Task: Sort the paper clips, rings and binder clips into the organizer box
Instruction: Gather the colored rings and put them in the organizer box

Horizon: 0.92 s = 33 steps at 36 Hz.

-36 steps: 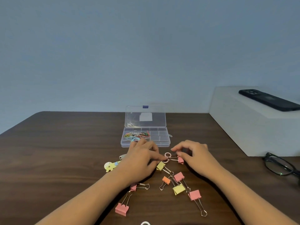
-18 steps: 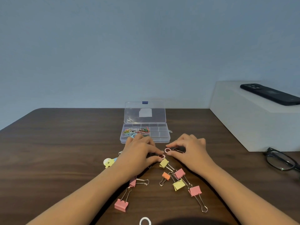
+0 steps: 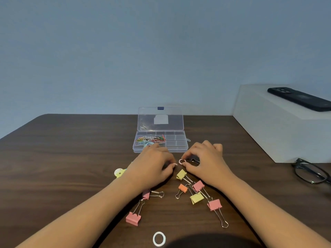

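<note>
1. Your right hand point(image 3: 206, 163) pinches a small pink ring point(image 3: 182, 161) in its grip.
2. Your left hand point(image 3: 152, 167) rests curled beside it; I cannot tell its grip.
3. The organizer box point(image 3: 177, 149) lies open just beyond, binder clips point(image 3: 197, 197) scattered on the worktop point(image 3: 71, 158).

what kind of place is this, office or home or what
Probably a home or office desk: a dark wood tabletop against a plain blue wall, with eyeglasses lying at the right, a phone on a white block, and a clear organizer box of stationery.
</note>
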### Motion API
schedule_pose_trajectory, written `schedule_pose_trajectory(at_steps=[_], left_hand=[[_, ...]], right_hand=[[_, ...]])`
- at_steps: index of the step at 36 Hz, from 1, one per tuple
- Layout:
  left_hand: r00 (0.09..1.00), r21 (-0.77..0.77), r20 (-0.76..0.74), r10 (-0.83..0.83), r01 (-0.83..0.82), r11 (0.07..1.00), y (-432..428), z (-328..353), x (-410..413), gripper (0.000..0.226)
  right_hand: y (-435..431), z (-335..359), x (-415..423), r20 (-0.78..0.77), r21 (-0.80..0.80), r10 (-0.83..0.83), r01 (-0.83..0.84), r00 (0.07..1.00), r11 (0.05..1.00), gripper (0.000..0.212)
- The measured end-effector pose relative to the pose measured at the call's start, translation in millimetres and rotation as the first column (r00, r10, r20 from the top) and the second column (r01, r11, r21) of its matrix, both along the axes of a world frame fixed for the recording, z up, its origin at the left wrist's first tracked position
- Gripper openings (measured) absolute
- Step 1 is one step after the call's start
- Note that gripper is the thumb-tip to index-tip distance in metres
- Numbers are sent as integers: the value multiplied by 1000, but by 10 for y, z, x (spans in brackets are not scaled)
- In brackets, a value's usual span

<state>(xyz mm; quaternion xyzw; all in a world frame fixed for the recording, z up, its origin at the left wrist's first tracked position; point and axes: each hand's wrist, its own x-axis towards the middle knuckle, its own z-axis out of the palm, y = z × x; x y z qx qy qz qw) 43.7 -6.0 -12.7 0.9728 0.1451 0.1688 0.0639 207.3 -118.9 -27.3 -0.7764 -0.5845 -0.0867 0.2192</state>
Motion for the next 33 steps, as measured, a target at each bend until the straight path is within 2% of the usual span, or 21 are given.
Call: schedule_pose_trajectory(at_steps=[9, 18, 22, 26, 33], left_hand=[[997, -271, 60, 56, -37, 962, -34, 330, -123, 12], [973, -502, -222, -63, -59, 863, -258, 481, -562, 10], [957, -496, -284, -64, -89, 864, -390, 500, -757, 15], [925, -566, -358, -128, -105, 818, -527, 503, -853, 19], [868, -460, -470, -158, -89, 883, -666, 484, -779, 19]], right_hand=[[2, 19, -15, -195, -36, 26, -33, 980, 999, 11], [-11, 74, -26, -335, -153, 54, -111, 941, 982, 9], [-46, 67, -19, -374, -122, 64, -117, 925, 986, 12], [-78, 57, -17, -390, -83, 79, -120, 918, 989, 12], [-103, 53, -5, -454, -60, 69, -107, 888, 992, 13]])
